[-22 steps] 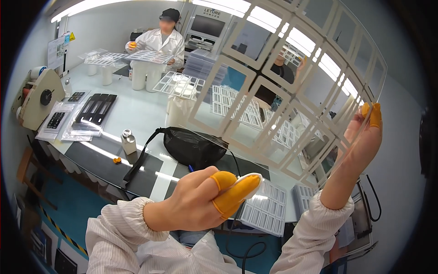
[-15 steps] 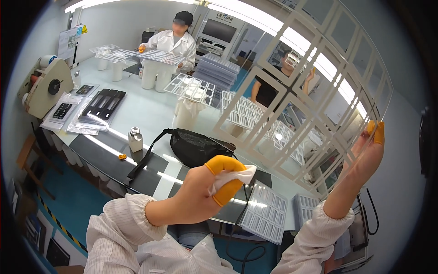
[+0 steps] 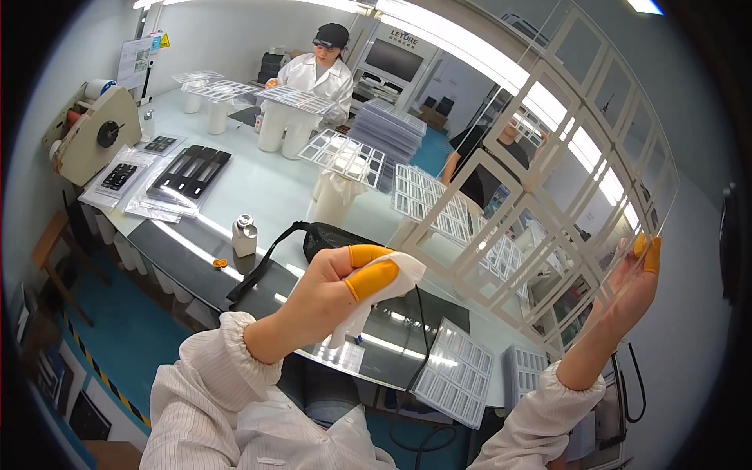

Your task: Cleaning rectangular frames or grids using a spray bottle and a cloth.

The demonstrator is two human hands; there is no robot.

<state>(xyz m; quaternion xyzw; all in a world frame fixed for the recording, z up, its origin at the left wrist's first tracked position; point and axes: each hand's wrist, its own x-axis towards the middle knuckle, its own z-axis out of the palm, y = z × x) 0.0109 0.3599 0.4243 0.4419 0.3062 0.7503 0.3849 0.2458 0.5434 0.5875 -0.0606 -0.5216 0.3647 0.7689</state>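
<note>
I hold up a large clear sheet (image 3: 548, 164) printed with a white grid of rectangular frames, tilted in front of my face. My right hand (image 3: 627, 294), with orange finger cots, grips its lower right edge. My left hand (image 3: 337, 294), also with orange cots on thumb and finger, pinches a crumpled white wipe (image 3: 388, 286) just below the sheet's lower left corner. I cannot tell whether the wipe touches the sheet.
A long pale table (image 3: 258, 188) carries a black pouch (image 3: 337, 239), a small bottle (image 3: 244, 235), black trays (image 3: 188, 168), a tape dispenser (image 3: 94, 133) and grid trays on white stands (image 3: 345, 157). A person in a white coat (image 3: 317, 74) works at the far end.
My left hand has drawn back toward me and turned, so the white wipe now shows between its fingers. The view shifted; the sheet stays raised in my right hand.
</note>
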